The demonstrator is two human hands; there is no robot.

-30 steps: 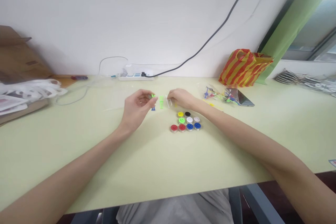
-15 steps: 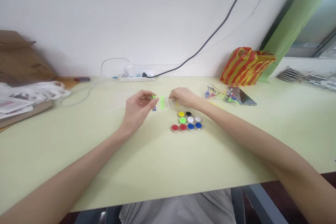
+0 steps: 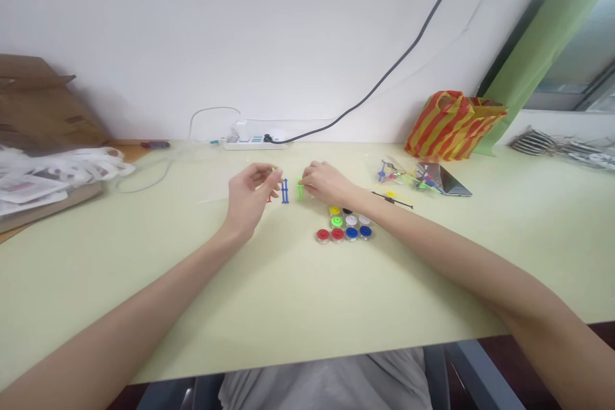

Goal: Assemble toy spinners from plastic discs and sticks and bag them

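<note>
Surface: a pale green-yellow surface (image 3: 269, 307) carries the small parts, which lie between and just beyond the hands.
Striped bag: a red-and-yellow bag (image 3: 449, 125) stands at the back right, near the wall.
Left hand: the left hand (image 3: 243, 200) is raised over the surface, its grip closed at thumb and fingertips on a small green part (image 3: 273, 170).
Right hand: the right hand (image 3: 329, 182) bends over the row; its fingertips meet a bright green piece (image 3: 300, 189), but whether they close on it cannot be told.
Phone: a dark phone (image 3: 451, 180) lies beside a clear packet (image 3: 401, 173) of coloured parts.
Capped discs: nine lie in three close rows, including red (image 3: 322, 235), blue (image 3: 366, 231) and green (image 3: 337, 222); the right forearm partly covers the black one.
Slender pieces: a blue piece (image 3: 285, 191) lies between the hands, and a red piece (image 3: 270, 199) shows beside the left fingers.
Step in hand: apparently, fingertip handling of the slender pieces; their narrow spacing calls for a light pinch that leaves neighbours undisturbed.
</note>
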